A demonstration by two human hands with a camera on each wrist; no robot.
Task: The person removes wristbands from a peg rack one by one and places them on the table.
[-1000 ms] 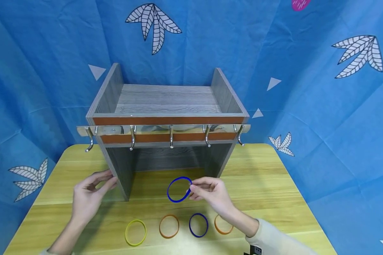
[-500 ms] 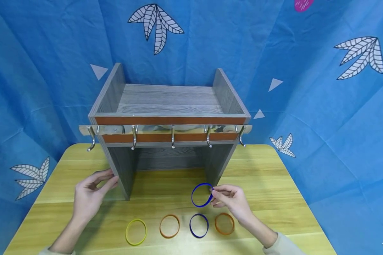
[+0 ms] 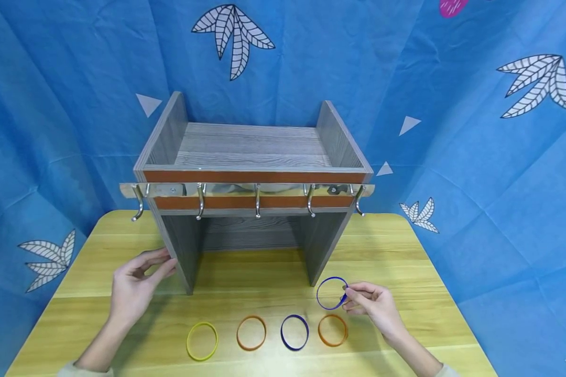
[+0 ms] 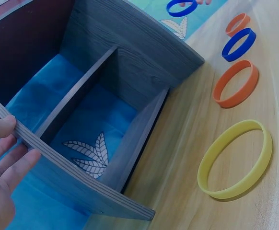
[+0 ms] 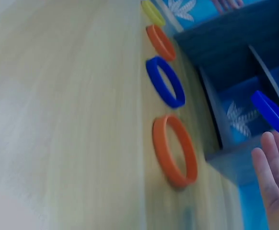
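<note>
My right hand (image 3: 374, 309) pinches a blue silicone wristband (image 3: 332, 293) by its right side, held up in front of the rack's right leg. In the right wrist view part of that band (image 5: 273, 115) shows above the fingers. My left hand (image 3: 134, 285) rests against the outer face of the grey wooden rack's left side panel (image 3: 179, 251), its thumb by the front edge. The left wrist view has these fingertips (image 4: 5, 125) on the panel edge. On the table lie a yellow band (image 3: 202, 341), two orange bands (image 3: 251, 333) and another blue band (image 3: 294, 333) in a row.
Across the rack's front runs a metal strip (image 3: 231, 189) with several hooks (image 3: 258, 201) sticking out toward me. The wooden table (image 3: 391, 251) ends at a blue patterned cloth (image 3: 453, 157) behind and at both sides.
My right hand has carried the blue wristband to the right and slightly nearer, from in front of the rack's opening to beside its right leg. My left hand stays against the panel.
</note>
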